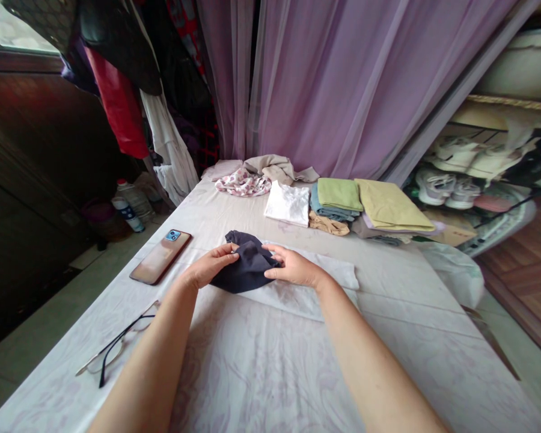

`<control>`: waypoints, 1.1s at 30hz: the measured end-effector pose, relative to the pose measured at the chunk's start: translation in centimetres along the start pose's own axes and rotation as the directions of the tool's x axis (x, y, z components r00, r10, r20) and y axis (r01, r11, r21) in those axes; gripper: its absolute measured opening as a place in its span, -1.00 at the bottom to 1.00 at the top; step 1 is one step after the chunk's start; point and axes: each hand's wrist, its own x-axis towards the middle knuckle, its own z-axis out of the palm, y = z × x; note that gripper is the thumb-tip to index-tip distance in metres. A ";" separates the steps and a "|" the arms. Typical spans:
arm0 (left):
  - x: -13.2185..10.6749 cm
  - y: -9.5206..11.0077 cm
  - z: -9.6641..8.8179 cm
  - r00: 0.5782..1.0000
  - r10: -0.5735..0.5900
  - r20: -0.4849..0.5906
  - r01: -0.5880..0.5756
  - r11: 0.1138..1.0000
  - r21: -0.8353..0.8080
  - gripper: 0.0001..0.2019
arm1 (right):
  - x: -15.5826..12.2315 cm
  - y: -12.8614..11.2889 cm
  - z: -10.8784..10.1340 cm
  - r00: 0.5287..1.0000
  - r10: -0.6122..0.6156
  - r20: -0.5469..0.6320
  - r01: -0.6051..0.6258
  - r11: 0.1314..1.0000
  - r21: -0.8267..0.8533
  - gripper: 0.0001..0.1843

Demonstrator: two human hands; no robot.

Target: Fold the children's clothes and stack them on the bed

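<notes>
1. Navy cloth (247,270), bunched on a flat white cloth (306,294) near the middle of the bed (261,373), gathered between left hand (210,267) and right hand (295,267), fingers closed on it from both sides.
2. Far left, eyeglasses (119,338) near the bed's left edge, open and exposed to a sweep of the left forearm (153,355); a careless swing could bend or knock them.
3. Just beyond, a smartphone (160,257), at risk of being shoved over that edge.
4. Right of the hands, folded clothes (342,204), likely to slump if bumped.
5. Navy cloth's edges and shape hidden by folds and fingers; garment type impossible to tell.
</notes>
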 end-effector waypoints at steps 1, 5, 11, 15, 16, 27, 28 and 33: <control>0.1 0.0 0.0 1.000 0.012 -0.017 -0.011 0.999 0.044 -0.47 | 0.3 0.3 0.5 0.995 0.028 -0.101 -0.035 0.997 -0.071 -0.29; 0.3 -0.2 -0.1 0.996 0.062 -0.066 -0.044 0.969 0.245 -0.34 | 1.3 1.1 2.1 0.918 0.044 -0.393 -0.210 0.897 -0.390 -0.60; 1.4 -1.4 -0.4 0.979 0.162 -0.126 -0.073 0.848 0.525 -0.54 | 0.6 0.9 2.9 0.896 -0.024 -0.444 -0.254 0.792 -0.555 -0.58; 1.6 -1.7 -0.5 0.960 0.216 -0.180 -0.059 0.780 0.624 -0.52 | 0.6 -0.1 3.0 0.881 -0.089 -0.465 -0.251 0.746 -0.617 -0.69; 1.5 -1.6 -0.6 0.962 0.212 -0.173 -0.054 0.766 0.641 -0.50 | 0.8 -0.5 3.0 0.878 -0.096 -0.469 -0.254 0.737 -0.627 -0.72; 1.0 -1.0 -0.9 0.986 0.119 -0.118 0.000 0.705 0.709 -0.40 | 3.2 -1.4 3.5 0.879 -0.107 -0.465 -0.290 0.655 -0.698 -0.84; 0.9 -0.9 -0.9 0.985 0.117 -0.124 0.007 0.699 0.716 -0.40 | 3.2 -1.1 3.6 0.872 -0.126 -0.474 -0.291 0.645 -0.707 -0.83; 0.5 0.0 -0.2 0.978 0.149 -0.146 0.022 0.624 0.781 -0.46 | 3.2 0.1 3.4 0.855 -0.085 -0.512 -0.342 0.650 -0.679 -0.76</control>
